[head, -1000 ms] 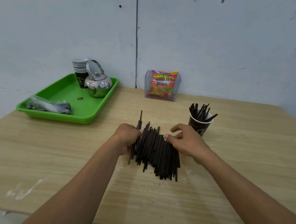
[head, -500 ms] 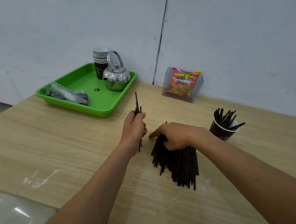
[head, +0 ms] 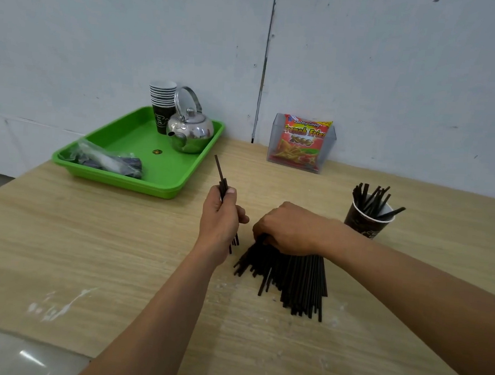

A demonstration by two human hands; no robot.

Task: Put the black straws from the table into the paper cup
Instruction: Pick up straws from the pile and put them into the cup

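A pile of black straws [head: 295,280] lies on the wooden table [head: 91,250] in front of me. My left hand [head: 219,219] is closed around a few black straws [head: 221,174], held upright just left of the pile. My right hand [head: 290,229] rests palm down on the far end of the pile, fingers curled onto the straws. A dark paper cup [head: 366,220] stands to the right, behind my right forearm, with several black straws [head: 373,199] sticking out of it.
A green tray [head: 131,177] at the back left holds a stack of paper cups [head: 161,103], a steel kettle [head: 190,133] and a plastic-wrapped bundle [head: 106,160]. A clear holder with a snack bag [head: 301,142] stands against the wall. The table's near edge is at bottom left.
My left hand has lifted a few straws out of the pile and holds them upright. My right hand moved onto the top of the pile. The camera view shifted left.
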